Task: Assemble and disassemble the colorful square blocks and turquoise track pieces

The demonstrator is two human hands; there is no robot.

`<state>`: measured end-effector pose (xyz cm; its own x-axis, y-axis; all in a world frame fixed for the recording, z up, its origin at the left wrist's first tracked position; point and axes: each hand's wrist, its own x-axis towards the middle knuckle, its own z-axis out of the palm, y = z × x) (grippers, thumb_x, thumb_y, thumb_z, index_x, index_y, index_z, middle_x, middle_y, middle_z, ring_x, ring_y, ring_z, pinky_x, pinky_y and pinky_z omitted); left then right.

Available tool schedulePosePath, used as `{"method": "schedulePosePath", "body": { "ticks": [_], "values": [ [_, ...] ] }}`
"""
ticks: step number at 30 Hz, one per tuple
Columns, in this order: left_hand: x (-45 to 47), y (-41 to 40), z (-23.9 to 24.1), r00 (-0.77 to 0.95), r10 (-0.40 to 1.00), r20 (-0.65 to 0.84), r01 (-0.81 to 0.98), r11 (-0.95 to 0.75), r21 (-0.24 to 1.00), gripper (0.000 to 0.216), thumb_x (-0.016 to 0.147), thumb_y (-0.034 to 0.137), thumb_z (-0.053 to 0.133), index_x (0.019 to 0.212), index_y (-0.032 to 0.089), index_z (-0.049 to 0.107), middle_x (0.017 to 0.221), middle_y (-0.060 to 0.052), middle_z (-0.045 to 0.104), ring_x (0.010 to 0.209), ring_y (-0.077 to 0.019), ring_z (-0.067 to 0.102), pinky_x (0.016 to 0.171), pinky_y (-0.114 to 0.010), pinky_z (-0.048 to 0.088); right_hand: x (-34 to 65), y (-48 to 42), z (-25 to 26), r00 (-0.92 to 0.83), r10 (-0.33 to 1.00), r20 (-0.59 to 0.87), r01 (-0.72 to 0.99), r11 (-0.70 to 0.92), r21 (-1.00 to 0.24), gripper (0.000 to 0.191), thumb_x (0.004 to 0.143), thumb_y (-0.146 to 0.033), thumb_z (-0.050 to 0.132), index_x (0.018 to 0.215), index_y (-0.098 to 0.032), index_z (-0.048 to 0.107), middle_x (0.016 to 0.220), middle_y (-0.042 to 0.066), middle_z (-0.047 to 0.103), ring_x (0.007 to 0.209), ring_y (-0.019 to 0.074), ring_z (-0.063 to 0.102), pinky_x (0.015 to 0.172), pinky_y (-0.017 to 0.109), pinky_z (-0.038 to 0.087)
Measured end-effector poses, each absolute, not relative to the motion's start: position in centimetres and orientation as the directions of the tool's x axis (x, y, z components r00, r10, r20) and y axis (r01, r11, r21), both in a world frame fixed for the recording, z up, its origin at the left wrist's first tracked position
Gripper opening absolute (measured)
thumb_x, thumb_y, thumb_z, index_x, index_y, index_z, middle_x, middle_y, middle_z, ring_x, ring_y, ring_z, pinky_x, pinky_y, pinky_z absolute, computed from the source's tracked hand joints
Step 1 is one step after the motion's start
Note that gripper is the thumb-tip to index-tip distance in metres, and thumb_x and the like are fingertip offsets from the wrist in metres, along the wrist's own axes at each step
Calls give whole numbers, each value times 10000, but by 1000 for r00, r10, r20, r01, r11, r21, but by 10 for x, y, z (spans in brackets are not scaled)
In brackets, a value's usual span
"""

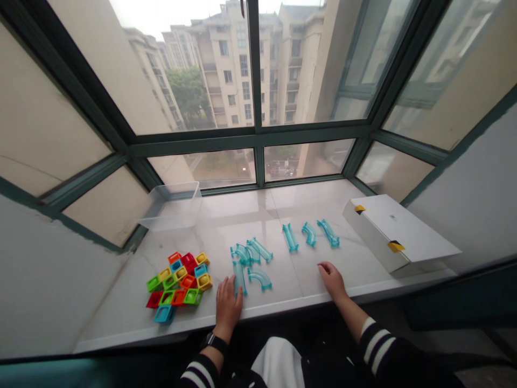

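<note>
Translucent blue straight track (239, 276) sits just beyond the left hand (228, 308), fingers against it though any grip is hard to tell, while the right hand (332, 280) lies relaxed and empty on the white stone sill (242, 207), a curved track (259, 278) between them.

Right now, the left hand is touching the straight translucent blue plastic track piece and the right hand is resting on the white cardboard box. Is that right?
Not quite: the right hand rests on the white window sill, apart from the white cardboard box, as the head view shows. The left hand is touching the straight translucent blue plastic track piece, as you said.
</note>
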<state>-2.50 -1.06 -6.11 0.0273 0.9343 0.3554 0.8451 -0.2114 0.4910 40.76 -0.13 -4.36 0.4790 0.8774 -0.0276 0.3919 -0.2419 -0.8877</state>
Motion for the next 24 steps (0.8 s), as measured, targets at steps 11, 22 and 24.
{"method": "schedulePosePath", "body": {
  "ticks": [11,22,24],
  "values": [
    [-25,-10,-45,-83,953,290,800,-110,590,169,913,325,579,872,185,662,1301,-205,581,1332,-389,508,1182,-596,404,260,-13,-8,-369,923,109,610,329,-721,503,847,-216,726,1346,-281,720,1443,118,588,1293,299,591,1148,501,473],
    [-60,-27,-7,-175,984,27,729,111,676,235,967,335,461,776,247,564,858,-75,657,901,-271,637,884,-405,496,250,-16,-22,-431,902,25,752,375,-542,582,876,-222,722,1451,-188,641,1460,174,585,1343,340,531,1184,482,426],
    [-63,-32,-1,-184,982,-38,700,158,697,266,980,373,447,761,255,540,757,-38,631,788,-249,627,768,-354,469,250,-16,-23,-430,902,42,751,383,-538,577,871,-216,719,1443,-184,646,1443,174,590,1321,336,542,1170,480,438]
  ]
}}
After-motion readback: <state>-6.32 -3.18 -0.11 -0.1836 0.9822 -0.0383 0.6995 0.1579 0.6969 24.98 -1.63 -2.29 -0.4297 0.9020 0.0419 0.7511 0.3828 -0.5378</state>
